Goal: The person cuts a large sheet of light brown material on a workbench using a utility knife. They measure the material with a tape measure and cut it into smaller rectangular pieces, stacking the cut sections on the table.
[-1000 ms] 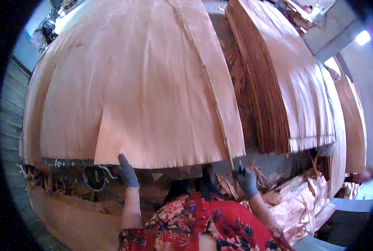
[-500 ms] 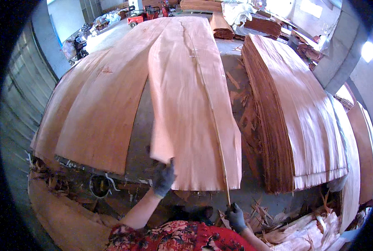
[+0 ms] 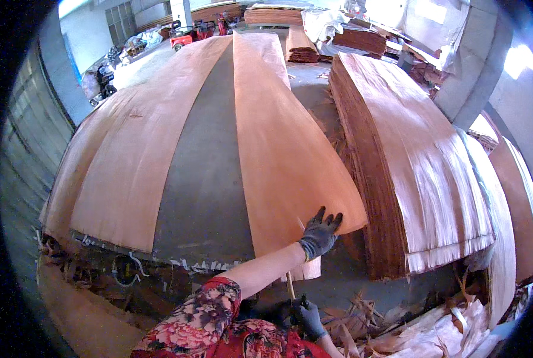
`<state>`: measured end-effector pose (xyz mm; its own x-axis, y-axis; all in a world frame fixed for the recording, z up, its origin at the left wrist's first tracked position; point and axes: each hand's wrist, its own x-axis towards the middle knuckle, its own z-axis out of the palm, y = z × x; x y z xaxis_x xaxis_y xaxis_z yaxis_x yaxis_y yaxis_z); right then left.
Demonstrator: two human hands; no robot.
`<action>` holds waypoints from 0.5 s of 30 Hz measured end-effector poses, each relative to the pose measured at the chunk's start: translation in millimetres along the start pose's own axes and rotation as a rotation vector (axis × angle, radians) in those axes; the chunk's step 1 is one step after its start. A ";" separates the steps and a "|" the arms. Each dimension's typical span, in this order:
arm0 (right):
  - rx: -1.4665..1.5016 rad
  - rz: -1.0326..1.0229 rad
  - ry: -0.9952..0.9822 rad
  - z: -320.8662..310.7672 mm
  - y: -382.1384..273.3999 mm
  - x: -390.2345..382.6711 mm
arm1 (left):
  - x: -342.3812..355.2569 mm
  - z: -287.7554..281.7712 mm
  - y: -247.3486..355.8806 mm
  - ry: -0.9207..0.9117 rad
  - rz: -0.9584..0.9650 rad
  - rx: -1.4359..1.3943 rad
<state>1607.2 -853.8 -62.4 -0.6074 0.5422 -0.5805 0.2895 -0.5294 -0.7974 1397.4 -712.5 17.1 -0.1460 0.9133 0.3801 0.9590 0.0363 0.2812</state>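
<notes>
A wide, thin sheet of reddish wood veneer (image 3: 284,161) curves up on its right side, with its near right corner lifted. My left hand (image 3: 321,232), in a dark grey glove, lies against that corner with its fingers spread. Below, my right hand (image 3: 307,316), also gloved, is closed round the near end of a thin wooden stick (image 3: 291,287); the sheet and my left arm hide the rest of the stick. Under the raised sheet, the near edge of a paler veneer piece (image 3: 307,271) shows.
More veneer sheets (image 3: 126,167) lie to the left, beyond a strip of grey surface (image 3: 203,161). A tall veneer stack (image 3: 418,161) stands at right. Torn veneer scraps (image 3: 421,334) lie at the near right. A red cart (image 3: 186,39) and a pillar (image 3: 478,65) stand farther off.
My left hand has swept rightward with the sheet's left edge, turning the sheet over toward the right and baring grey surface. My right hand has shifted slightly left, still on the stick.
</notes>
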 end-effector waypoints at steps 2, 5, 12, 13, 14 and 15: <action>-0.048 -0.042 -0.016 -10.5 -1.6 -12.9 | 1.1 0.6 15.1 -0.117 0.012 -0.064; -0.042 0.049 -0.005 3.4 -43.4 -46.2 | -6.5 14.5 15.3 -0.350 0.042 -0.163; -0.087 -0.164 0.098 50.3 -29.3 -31.9 | -19.7 28.6 -55.4 -0.716 0.321 -0.318; -0.331 -0.321 0.258 48.8 -31.6 -32.2 | -12.7 5.3 -48.0 -0.810 0.347 -0.400; -0.585 -0.471 0.399 51.4 -39.4 -34.4 | -8.5 -28.7 -45.7 -0.905 0.352 -0.470; -0.846 -0.619 0.521 54.5 -48.7 -37.6 | -6.6 -69.0 -47.6 -0.997 0.337 -0.528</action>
<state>1575.6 -884.0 7.2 -0.4976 0.8611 0.1045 0.5695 0.4152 -0.7094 1336.0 -748.3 62.0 0.5751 0.7663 -0.2864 0.6588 -0.2262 0.7175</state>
